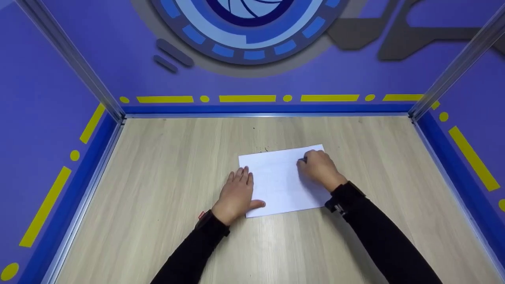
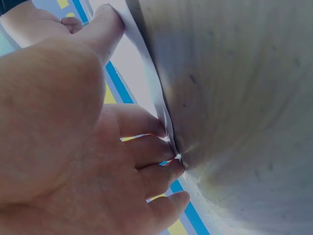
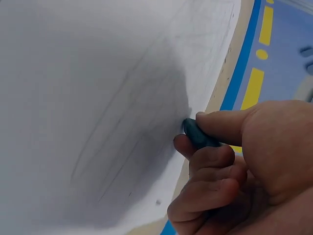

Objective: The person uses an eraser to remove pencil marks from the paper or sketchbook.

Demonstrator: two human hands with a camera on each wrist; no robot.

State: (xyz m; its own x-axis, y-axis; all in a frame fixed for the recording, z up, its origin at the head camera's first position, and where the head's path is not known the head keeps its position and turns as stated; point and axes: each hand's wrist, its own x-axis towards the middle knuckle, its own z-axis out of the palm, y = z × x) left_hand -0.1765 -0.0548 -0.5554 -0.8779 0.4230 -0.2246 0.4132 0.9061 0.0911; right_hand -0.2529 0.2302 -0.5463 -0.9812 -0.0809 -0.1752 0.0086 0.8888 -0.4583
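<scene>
A white sheet of paper [image 1: 280,173] lies slightly turned on the table. My left hand [image 1: 236,193] rests flat at its left edge, fingers straight and thumb spread onto the lower left corner; in the left wrist view the fingertips [image 2: 168,169] meet the sheet's edge. Near the upper right corner, my right hand [image 1: 318,167] pinches a small dark teal eraser [image 3: 196,134] between thumb and curled fingers, its end close to the paper. Faint grey pencil lines [image 3: 120,120] cross the sheet in the right wrist view. The fingers hide part of the eraser.
Small dark crumbs [image 1: 263,149] lie just beyond the sheet's top edge. The light wood table [image 1: 169,165] is bounded by blue-purple panels [image 1: 252,85] with yellow dashes at the back and both sides, with metal rails along their base.
</scene>
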